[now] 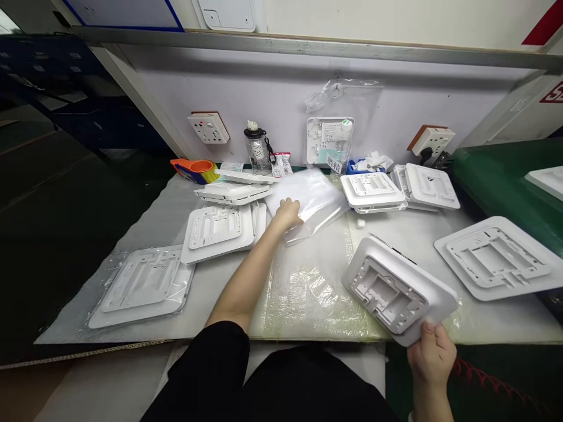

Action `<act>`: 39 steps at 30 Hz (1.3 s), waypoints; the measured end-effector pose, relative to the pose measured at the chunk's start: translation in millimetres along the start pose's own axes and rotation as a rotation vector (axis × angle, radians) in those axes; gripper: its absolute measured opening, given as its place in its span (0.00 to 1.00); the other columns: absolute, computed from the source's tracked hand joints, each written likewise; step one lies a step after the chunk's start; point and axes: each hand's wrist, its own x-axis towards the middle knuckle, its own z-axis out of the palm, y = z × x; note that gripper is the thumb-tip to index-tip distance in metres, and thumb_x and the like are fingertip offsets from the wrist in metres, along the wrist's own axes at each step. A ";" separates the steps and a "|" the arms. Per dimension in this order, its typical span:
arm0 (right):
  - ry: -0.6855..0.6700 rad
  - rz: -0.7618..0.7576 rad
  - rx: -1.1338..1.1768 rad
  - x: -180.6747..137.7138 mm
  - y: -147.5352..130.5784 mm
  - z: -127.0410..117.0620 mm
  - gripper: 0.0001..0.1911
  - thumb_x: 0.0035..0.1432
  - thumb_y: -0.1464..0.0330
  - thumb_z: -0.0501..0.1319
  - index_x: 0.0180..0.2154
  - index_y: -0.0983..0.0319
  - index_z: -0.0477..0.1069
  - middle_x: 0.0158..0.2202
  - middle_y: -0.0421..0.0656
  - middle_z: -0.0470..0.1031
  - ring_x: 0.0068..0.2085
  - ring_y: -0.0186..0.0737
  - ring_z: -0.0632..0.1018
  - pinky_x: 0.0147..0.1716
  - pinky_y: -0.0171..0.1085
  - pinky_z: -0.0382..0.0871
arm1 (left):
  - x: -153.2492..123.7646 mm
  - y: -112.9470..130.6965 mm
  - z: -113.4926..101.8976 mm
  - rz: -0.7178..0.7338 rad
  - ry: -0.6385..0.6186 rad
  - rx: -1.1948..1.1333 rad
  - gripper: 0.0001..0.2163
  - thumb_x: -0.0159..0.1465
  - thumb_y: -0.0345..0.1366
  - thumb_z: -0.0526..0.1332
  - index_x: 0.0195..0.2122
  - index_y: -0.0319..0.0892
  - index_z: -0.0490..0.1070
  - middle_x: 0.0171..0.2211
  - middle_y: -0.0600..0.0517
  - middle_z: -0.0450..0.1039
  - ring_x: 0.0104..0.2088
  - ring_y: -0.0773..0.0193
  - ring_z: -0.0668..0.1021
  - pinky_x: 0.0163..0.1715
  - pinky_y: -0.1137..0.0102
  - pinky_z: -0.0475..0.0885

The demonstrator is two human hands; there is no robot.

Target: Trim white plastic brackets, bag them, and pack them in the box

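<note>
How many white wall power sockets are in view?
2. One white wall power socket sits left of the clear water bottle; the other is at the right, above the stacked white plastic covers. None looks hidden.

Factory workbench stands under flat, even indoor light.

The workbench (149, 234), covered in pale grey sheeting, backs onto a white panel (246, 88) capped by a metal rail (308, 48). Just above the bench, the panel carries a left socket plate (208, 128) and a right socket plate (433, 140). A white brace (136, 94) slants down to the bench's rear left corner. Left of the bench lie a dark floor (53, 234) and dark blue shelving (39, 70); to its right runs a green conveyor belt (497, 176). Above the bench, beyond the rail, a cream wall (396, 17) shows a red stripe (545, 26).
</note>
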 end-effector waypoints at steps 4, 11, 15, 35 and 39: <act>0.101 0.028 0.096 6.4 -8.3 -0.4 0.18 0.54 0.54 0.69 0.31 0.63 0.73 0.29 0.43 0.72 0.28 0.37 0.71 0.26 0.36 0.67 | -7.4 -2.2 -6.7 0.071 -0.054 -0.050 0.14 0.67 0.41 0.62 0.49 0.39 0.71 0.48 0.47 0.73 0.47 0.59 0.77 0.48 0.58 0.74; 0.352 -0.014 0.135 18.8 -23.8 -7.8 0.16 0.55 0.57 0.69 0.35 0.64 0.77 0.32 0.45 0.76 0.34 0.40 0.76 0.36 0.41 0.75 | -55.6 17.5 6.9 0.506 -0.260 -0.238 0.05 0.59 0.29 0.63 0.26 0.42 0.74 0.29 0.55 0.76 0.31 0.66 0.75 0.34 0.72 0.66; 0.338 -0.008 0.178 25.3 -38.6 6.8 0.21 0.60 0.56 0.65 0.46 0.67 0.75 0.43 0.50 0.78 0.43 0.49 0.79 0.48 0.54 0.76 | -65.1 38.9 42.7 0.555 -0.266 -0.289 0.19 0.55 0.40 0.68 0.16 0.42 0.60 0.17 0.56 0.62 0.22 0.67 0.65 0.25 0.69 0.55; 0.097 0.035 0.006 0.7 -37.8 108.2 0.21 0.56 0.54 0.66 0.40 0.66 0.72 0.36 0.47 0.77 0.38 0.42 0.78 0.37 0.40 0.75 | -45.7 41.4 51.5 0.554 -0.300 -0.508 0.05 0.62 0.34 0.58 0.30 0.41 0.71 0.30 0.52 0.76 0.30 0.64 0.77 0.31 0.72 0.69; 0.045 -0.057 -0.065 -4.2 -46.2 106.0 0.18 0.57 0.56 0.66 0.39 0.65 0.73 0.36 0.46 0.76 0.37 0.41 0.77 0.36 0.39 0.72 | -50.8 43.9 37.6 0.474 -0.097 -0.505 0.06 0.66 0.32 0.52 0.35 0.41 0.68 0.33 0.51 0.75 0.34 0.63 0.77 0.34 0.71 0.69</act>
